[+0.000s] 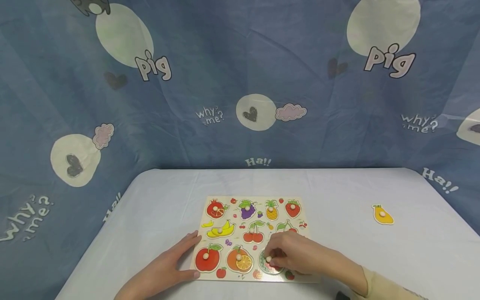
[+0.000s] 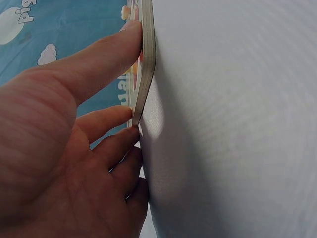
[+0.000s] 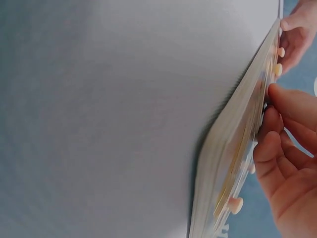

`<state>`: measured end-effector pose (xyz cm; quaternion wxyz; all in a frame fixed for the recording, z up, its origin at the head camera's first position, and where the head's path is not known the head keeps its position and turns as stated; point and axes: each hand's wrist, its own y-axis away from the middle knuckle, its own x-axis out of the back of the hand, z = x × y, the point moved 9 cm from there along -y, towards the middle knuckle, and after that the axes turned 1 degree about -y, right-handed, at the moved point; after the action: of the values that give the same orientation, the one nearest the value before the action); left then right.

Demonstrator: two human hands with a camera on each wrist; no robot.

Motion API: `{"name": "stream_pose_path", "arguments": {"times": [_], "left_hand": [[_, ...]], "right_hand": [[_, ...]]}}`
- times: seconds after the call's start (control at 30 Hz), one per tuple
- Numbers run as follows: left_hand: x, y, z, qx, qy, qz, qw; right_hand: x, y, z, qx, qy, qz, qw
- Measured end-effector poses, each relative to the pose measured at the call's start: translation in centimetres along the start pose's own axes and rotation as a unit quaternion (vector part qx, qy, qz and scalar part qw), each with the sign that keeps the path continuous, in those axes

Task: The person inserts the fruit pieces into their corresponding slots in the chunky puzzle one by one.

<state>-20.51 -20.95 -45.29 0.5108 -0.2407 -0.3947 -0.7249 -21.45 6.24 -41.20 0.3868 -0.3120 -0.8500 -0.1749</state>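
Observation:
A wooden fruit puzzle board lies on the white table, its knobbed fruit pieces set in rows. Low on the board, my right hand pinches the small knob of the watermelon piece between thumb and fingertips. The hand covers the board's lower right part. At the left side, my left hand touches the board with spread fingers, its thumb over the front corner. The apple piece is nearest to that hand, and the orange piece sits beside it.
A yellow pear piece with a knob lies apart on the table, right of the board. Behind the white table hangs a blue printed cloth.

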Motion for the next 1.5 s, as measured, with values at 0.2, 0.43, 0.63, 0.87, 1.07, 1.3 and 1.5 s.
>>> {"name": "stream_pose_path", "arguments": {"times": [0.2, 0.43, 0.63, 0.87, 1.07, 1.3, 1.5], "left_hand": [[0.0, 0.0, 0.1, 0.000, -0.008, 0.001, 1.0000], [0.0, 0.0, 0.3, -0.001, -0.007, 0.000, 1.0000], [0.0, 0.0, 0.4, 0.001, -0.009, 0.001, 1.0000], [-0.1, -0.1, 0.2, 0.009, -0.009, -0.002, 0.9999], [-0.2, -0.1, 0.1, 0.007, -0.007, -0.003, 0.9999], [-0.2, -0.2, -0.1, 0.009, -0.008, -0.004, 0.9999], [-0.1, -0.2, -0.1, 0.010, -0.007, -0.005, 0.9999]], "right_hand": [[-0.1, 0.0, 0.4, -0.003, -0.018, -0.005, 0.9998], [-0.1, 0.1, 0.5, 0.001, -0.032, -0.005, 0.9995], [0.1, 0.4, 0.5, 0.009, -0.034, -0.002, 0.9994], [0.8, 1.4, 0.8, 0.011, -0.035, 0.018, 0.9992], [1.7, 2.8, 1.4, -0.003, -0.035, 0.037, 0.9987], [2.6, 3.9, 1.8, -0.002, -0.040, 0.058, 0.9975], [2.3, 3.5, 1.7, -0.003, -0.057, 0.048, 0.9972]]}}
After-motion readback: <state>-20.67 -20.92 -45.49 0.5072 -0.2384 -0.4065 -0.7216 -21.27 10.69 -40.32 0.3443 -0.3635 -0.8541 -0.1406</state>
